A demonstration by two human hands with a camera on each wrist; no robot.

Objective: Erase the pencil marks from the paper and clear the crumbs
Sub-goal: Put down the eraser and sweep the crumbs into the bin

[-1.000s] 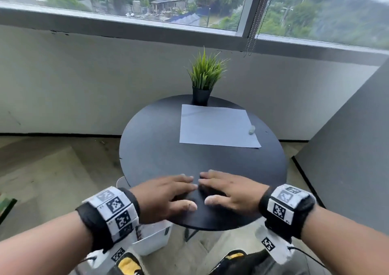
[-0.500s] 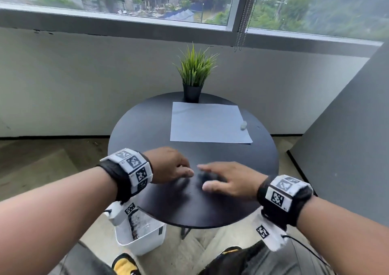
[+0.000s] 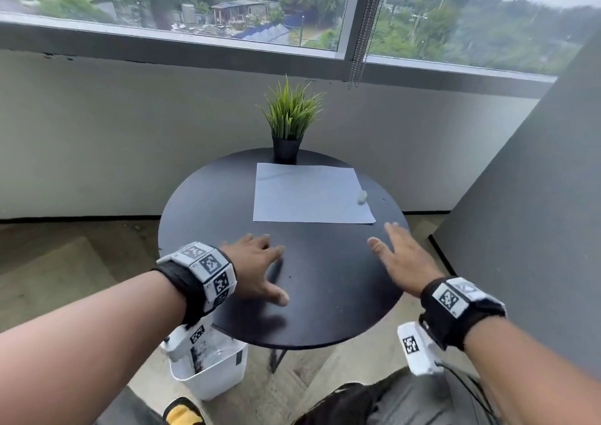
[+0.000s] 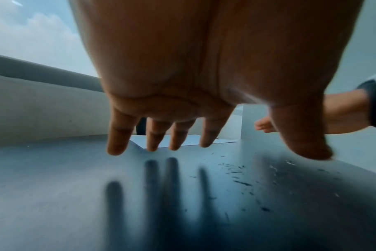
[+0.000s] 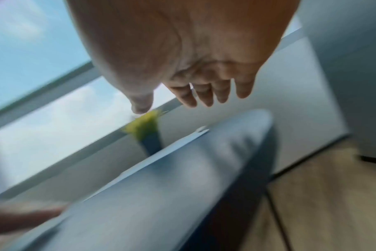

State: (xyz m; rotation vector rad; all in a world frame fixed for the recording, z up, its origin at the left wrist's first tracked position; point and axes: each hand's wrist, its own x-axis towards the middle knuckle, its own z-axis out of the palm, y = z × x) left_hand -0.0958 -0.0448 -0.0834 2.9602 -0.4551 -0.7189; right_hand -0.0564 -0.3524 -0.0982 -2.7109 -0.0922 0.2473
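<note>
A white sheet of paper (image 3: 309, 193) lies on the far half of a round black table (image 3: 208, 203). A small pale eraser (image 3: 362, 196) rests on the paper's right edge. Dark crumbs (image 4: 239, 176) are scattered on the tabletop in front of my left hand (image 3: 260, 268), which hovers just above the near left part with fingers (image 4: 116, 135) spread and straight. My right hand (image 3: 400, 255) is open over the near right part of the table, fingers straight, holding nothing. The right wrist view is blurred; the paper (image 5: 178, 144) shows there edge-on.
A potted green plant (image 3: 289, 122) stands at the table's far edge, touching the paper's back edge. A white bin (image 3: 208, 372) sits on the floor under the table's near left rim. A grey partition (image 3: 527, 197) stands close on the right, a wall and window behind.
Both hands were together at the table's near middle; they have moved apart, the left toward the left, the right forward and to the right. The left hand's fingers have spread open.
</note>
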